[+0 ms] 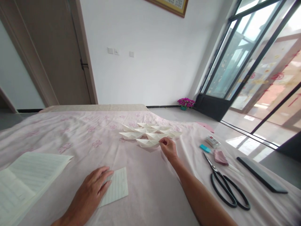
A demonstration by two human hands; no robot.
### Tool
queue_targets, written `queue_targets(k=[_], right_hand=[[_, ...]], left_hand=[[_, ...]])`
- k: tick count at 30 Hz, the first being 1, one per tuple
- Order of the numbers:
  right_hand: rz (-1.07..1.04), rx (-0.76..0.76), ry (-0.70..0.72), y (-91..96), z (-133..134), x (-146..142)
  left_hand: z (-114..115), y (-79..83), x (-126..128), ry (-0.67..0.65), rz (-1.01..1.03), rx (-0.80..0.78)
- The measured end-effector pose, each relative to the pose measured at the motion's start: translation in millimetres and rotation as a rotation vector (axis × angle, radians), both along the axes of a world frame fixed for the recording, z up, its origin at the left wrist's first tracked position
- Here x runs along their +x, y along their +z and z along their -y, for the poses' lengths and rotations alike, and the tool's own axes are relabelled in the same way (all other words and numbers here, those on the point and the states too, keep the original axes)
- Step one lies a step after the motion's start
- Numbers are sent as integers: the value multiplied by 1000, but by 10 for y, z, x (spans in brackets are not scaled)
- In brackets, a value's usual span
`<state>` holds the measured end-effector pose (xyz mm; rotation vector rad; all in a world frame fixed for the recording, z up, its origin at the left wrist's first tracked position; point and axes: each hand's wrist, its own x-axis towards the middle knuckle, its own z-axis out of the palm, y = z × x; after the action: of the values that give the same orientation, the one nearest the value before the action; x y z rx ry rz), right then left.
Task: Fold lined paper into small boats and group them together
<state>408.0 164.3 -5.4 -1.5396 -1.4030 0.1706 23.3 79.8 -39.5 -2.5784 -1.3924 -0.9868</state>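
My left hand (pixel 91 188) lies flat, fingers stretched, on a small lined sheet of paper (pixel 117 186) on the pink flowered cloth (pixel 70 138). My right hand (pixel 168 147) reaches forward and pinches the edge of the nearest folded white paper boat (pixel 148 142). Several more folded paper boats (pixel 145 130) lie in a cluster just beyond it.
An open lined notebook (pixel 28 175) lies at the near left. To the right lie black scissors (pixel 225 185), a dark flat bar (pixel 261 174), a small pink folded piece (pixel 220 157), a teal eraser (pixel 205 148) and a small box (pixel 213 141). Glass sliding doors (pixel 258 69) stand at right.
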Motion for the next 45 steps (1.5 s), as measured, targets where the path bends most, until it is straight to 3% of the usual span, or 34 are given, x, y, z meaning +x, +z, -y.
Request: queue_targets(k=[6,16,26,45], right_hand=[[-29,-10,0,-32,88,234],[-30,-52,40,-74,-17,-101],[9,-17,-6,-164,-119,-106],[49,72,-45,-137,-82,-159]], left_hand=[[-2,-33,19,1,-64,53],[-11,-24,21,-6,-62,48],[-1,-46,9,3,-64,19],[15,22,34,5,-54,35]])
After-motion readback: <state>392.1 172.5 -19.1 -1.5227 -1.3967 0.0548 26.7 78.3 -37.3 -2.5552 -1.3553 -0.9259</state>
